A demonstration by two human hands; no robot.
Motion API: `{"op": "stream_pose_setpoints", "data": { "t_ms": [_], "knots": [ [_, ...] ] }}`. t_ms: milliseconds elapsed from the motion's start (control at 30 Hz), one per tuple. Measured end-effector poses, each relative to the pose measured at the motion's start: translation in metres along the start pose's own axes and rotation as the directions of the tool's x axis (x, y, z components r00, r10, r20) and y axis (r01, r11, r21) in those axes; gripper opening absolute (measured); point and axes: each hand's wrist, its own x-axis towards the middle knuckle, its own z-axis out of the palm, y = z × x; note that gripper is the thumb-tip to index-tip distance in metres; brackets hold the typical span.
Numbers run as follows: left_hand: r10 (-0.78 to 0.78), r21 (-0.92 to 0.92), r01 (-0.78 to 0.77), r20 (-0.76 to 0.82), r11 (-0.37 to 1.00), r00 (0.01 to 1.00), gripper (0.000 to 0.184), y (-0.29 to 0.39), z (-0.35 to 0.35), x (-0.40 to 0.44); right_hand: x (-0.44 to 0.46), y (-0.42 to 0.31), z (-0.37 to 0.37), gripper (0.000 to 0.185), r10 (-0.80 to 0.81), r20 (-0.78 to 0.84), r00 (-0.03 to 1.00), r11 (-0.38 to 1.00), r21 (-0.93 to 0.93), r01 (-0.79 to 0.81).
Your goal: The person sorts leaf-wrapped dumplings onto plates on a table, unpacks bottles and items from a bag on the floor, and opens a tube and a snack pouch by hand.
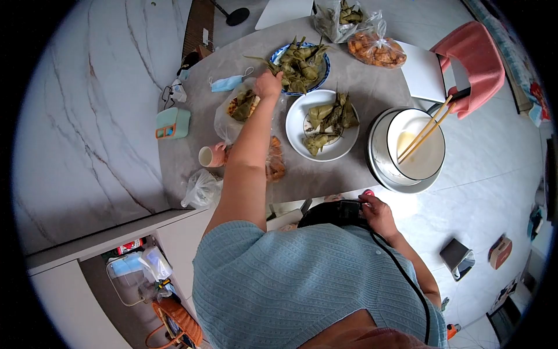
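My left hand (268,85) reaches over the table to the left edge of a blue-rimmed plate (326,72). Its fingers are closed on the leaf end of a green leaf-wrapped bundle (302,65), one of several heaped there. Just below, a white bowl (293,139) holds more leaf-wrapped bundles (332,116). A clear plastic bag (224,123) with a leaf-wrapped bundle inside lies left of my wrist. At my waist, my right hand (379,215) is curled against a black device (350,210) with a cable; a small red thing shows at its fingertips.
A white pot (437,158) with chopsticks (427,131) stands at the table's right edge. Bagged brown food (376,51) lies at the back. On the left are a pink cup (210,156), a blue mask (226,84) and a green box (173,123). A pink chair (479,70) is behind right.
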Motion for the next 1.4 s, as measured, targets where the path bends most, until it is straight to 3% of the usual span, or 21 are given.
{"op": "stream_pose_setpoints", "data": {
  "t_ms": [300, 367, 400, 467, 500, 600, 633, 667, 733, 800, 867, 900, 967, 1000, 1100, 1167, 1200, 1267, 1333, 1367, 1400],
  "knots": [
    [0.065, -0.13, -0.049, 0.12, 0.99, 0.991, 0.052, -0.008, 0.003, 0.001, 0.002, 0.0, 0.003, 0.029, 0.035, 0.034, 0.999, 0.999, 0.017, -0.036],
    [0.211, -0.175, -0.196, 0.068, 0.965, 0.975, 0.049, -0.014, 0.014, -0.002, 0.002, -0.002, 0.002, 0.029, 0.033, 0.037, 0.999, 0.999, 0.011, -0.034],
    [0.211, -0.176, -0.197, 0.068, 0.965, 0.975, 0.049, -0.019, 0.026, -0.002, 0.002, -0.008, 0.001, 0.029, 0.044, 0.039, 0.998, 0.999, 0.01, -0.045],
    [0.354, -0.15, -0.421, -0.336, 0.895, 0.873, 0.045, -0.025, 0.047, -0.003, 0.001, -0.008, 0.001, 0.029, 0.057, 0.042, 0.997, 0.998, 0.009, -0.058],
    [0.354, -0.151, -0.42, -0.335, 0.895, 0.873, 0.045, -0.02, 0.04, -0.01, 0.001, -0.003, 0.002, 0.029, 0.035, 0.029, 0.999, 0.999, 0.004, -0.035],
    [0.374, -0.134, -0.42, -0.276, 0.897, 0.886, 0.034, -0.005, 0.015, -0.049, 0.0, -0.001, 0.002, 0.028, 0.007, 0.007, 1.0, 1.0, -0.007, -0.007],
    [0.36, -0.198, -0.396, -0.192, 0.897, 0.913, 0.028, -0.004, 0.02, -0.06, 0.0, -0.002, 0.001, 0.028, 0.002, -0.005, 1.0, 1.0, -0.01, -0.002],
    [0.35, -0.26, -0.365, -0.105, 0.894, 0.931, 0.023, -0.003, 0.025, -0.072, -0.001, -0.003, 0.0, 0.028, 0.004, -0.004, 1.0, 1.0, -0.008, -0.004],
    [0.382, -0.196, -0.363, 0.071, 0.911, 0.921, 0.021, 0.003, 0.018, -0.11, -0.001, -0.004, -0.002, 0.027, 0.038, -0.007, 0.999, 0.999, -0.019, -0.038],
    [0.3, -0.144, -0.263, 0.445, 0.954, 0.844, 0.032, 0.018, 0.003, -0.149, -0.001, -0.001, -0.002, 0.027, 0.03, -0.011, 0.999, 0.999, -0.01, -0.031],
    [0.41, -0.024, -0.468, 0.522, 0.884, 0.748, 0.044, 0.011, 0.027, -0.185, 0.001, -0.001, -0.001, 0.026, 0.019, -0.009, 1.0, 1.0, -0.005, -0.02],
    [0.405, -0.022, -0.463, 0.522, 0.886, 0.751, 0.044, 0.008, 0.031, -0.196, 0.002, -0.002, -0.001, 0.026, -0.004, -0.016, 1.0, 1.0, -0.021, 0.003],
    [0.559, 0.063, -0.646, 0.443, 0.761, 0.701, 0.056, 0.004, 0.037, -0.209, 0.003, 0.0, 0.0, 0.025, -0.029, -0.019, 0.999, 0.999, -0.039, 0.029],
    [0.557, 0.063, -0.644, 0.442, 0.763, 0.703, 0.056, 0.005, 0.034, -0.209, 0.003, 0.003, 0.002, 0.025, 0.015, -0.003, 1.0, 1.0, 0.008, -0.015],
    [0.504, -0.004, -0.557, 0.432, 0.83, 0.748, 0.049, 0.01, 0.021, -0.196, 0.003, 0.005, 0.002, 0.024, 0.044, 0.005, 0.999, 0.998, 0.035, -0.044],
    [0.425, -0.369, -0.263, 0.48, 0.891, 0.767, 0.048, 0.016, -0.002, -0.172, 0.002, 0.0, 0.0, 0.024, 0.03, -0.002, 1.0, 0.999, 0.022, -0.03],
    [0.424, -0.432, -0.233, 0.421, 0.871, 0.802, 0.043, 0.018, -0.008, -0.159, 0.002, -0.003, -0.002, 0.025, 0.032, 0.001, 0.999, 0.999, 0.0, -0.032],
    [0.383, -0.693, 0.094, 0.501, 0.715, 0.776, 0.035, 0.021, -0.016, -0.127, 0.001, -0.003, -0.001, 0.025, 0.033, 0.005, 0.999, 0.999, -0.021, -0.033],
    [0.43, -0.876, 0.365, 0.474, 0.314, 0.768, 0.027, 0.023, -0.022, -0.108, 0.001, 0.001, 0.001, 0.025, 0.017, -0.003, 1.0, 0.999, 0.027, -0.017],
    [0.496, -0.873, 0.476, 0.461, 0.106, 0.736, 0.028, 0.027, -0.027, -0.1, 0.002, 0.001, 0.0, 0.025, 0.013, -0.009, 1.0, 1.0, 0.025, -0.013],
    [0.501, -0.875, 0.473, 0.458, 0.106, 0.734, 0.028, 0.029, -0.026, -0.093, 0.001, 0.0, 0.0, 0.026, 0.013, -0.008, 1.0, 1.0, 0.009, -0.013]
  ]
}}
